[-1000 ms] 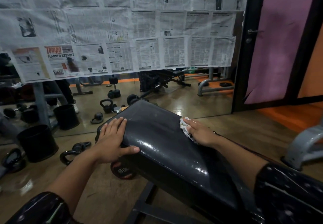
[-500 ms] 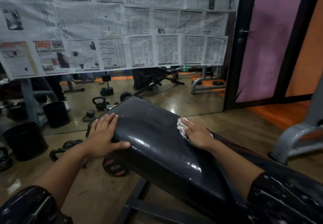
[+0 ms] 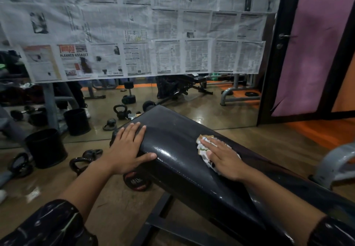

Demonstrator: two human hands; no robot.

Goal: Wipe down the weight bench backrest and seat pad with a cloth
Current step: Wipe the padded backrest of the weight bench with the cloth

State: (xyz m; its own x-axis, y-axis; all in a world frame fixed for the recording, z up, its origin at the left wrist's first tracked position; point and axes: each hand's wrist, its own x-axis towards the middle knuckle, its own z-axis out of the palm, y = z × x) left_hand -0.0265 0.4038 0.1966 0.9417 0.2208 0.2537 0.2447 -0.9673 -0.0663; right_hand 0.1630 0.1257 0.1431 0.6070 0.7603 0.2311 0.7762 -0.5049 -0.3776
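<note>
Your left hand (image 3: pixel 127 150) lies flat over the glossy black vinyl bench pad (image 3: pixel 178 149), thumb on its side; your right hand (image 3: pixel 223 158) presses what looks like a crumpled patterned cloth (image 3: pixel 201 146) onto it.

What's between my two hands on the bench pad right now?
Only bare, glossy backrest in the head view: left hand rests on its edge, right hand presses the cloth.

You have one view only, from a head-worn wide-angle camera. It looks forward and down along the bench pad (image 3: pixel 172 149) from close above its near end, facing the newspaper-covered mirror (image 3: pixel 134 34).
</note>
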